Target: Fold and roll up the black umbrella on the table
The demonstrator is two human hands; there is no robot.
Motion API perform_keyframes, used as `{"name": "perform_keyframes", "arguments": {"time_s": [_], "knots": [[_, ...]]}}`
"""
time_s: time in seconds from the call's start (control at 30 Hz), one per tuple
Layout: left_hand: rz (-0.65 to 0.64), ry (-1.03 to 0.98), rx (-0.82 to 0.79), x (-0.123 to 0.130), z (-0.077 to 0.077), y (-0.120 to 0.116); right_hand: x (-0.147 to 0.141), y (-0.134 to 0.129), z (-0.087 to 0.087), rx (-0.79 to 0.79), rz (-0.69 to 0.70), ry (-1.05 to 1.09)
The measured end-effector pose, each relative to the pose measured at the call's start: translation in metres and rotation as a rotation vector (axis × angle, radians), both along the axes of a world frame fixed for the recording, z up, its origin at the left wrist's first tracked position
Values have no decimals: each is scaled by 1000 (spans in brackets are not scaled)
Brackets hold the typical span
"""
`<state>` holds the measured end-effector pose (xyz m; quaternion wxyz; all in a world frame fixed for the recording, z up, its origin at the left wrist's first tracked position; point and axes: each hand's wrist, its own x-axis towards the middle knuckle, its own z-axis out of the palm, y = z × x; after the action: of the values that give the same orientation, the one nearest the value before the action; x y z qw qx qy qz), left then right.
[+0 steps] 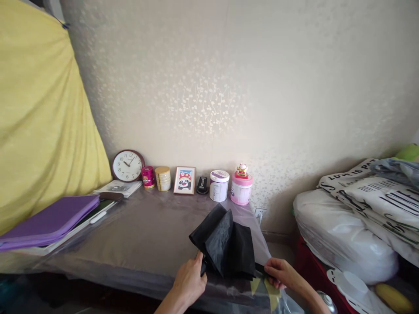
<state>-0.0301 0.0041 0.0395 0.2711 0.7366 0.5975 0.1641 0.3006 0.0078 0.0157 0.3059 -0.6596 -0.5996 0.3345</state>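
A black folding umbrella (225,244), its cloth loose and partly spread, lies over the front right part of the covered table (140,235). My left hand (190,279) is closed round its dark handle at the near left side of the cloth. To the right of the cloth, my right hand (278,272) pinches a narrow black strap or flap that runs out from it.
Along the wall stand a clock (128,165), a pink tin (148,177), a yellow-lidded jar (163,179), a panda picture (184,180), a small black device (202,185), a white tub (219,186) and a pink tub (241,189). Purple folder (52,218) left; bagged bedding (343,231) right.
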Motion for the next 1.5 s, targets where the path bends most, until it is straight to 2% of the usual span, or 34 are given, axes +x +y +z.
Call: {"name": "perform_keyframes", "arguments": {"time_s": [0.07,0.2,0.3,0.47,0.6,0.73,0.83,0.93,1.1,1.27,1.37,1.5], "knots": [[10,27,33,4,-4,-3,-1,0,9,43,2,-143],[-10,45,61,5,-6,-6,-21,5,36,455,-102,-402],[-27,67,98,5,-7,-7,-49,12,57,642,37,-419],[-10,171,134,11,-11,-10,-85,18,78,794,130,-415],[17,255,146,15,-11,-13,-101,14,79,724,178,-442],[18,317,142,16,-9,-17,-109,11,70,612,132,-567],[13,348,144,18,-9,-19,-112,11,68,665,72,-730],[15,356,145,20,-10,-21,-113,13,69,688,76,-827],[8,378,143,22,-11,-21,-119,22,72,522,53,-761],[11,436,171,25,-14,-25,-139,41,73,536,21,-617],[5,456,147,30,-15,-28,-154,54,64,556,44,-601],[-14,455,98,36,-14,-29,-170,68,40,592,72,-680]]}}
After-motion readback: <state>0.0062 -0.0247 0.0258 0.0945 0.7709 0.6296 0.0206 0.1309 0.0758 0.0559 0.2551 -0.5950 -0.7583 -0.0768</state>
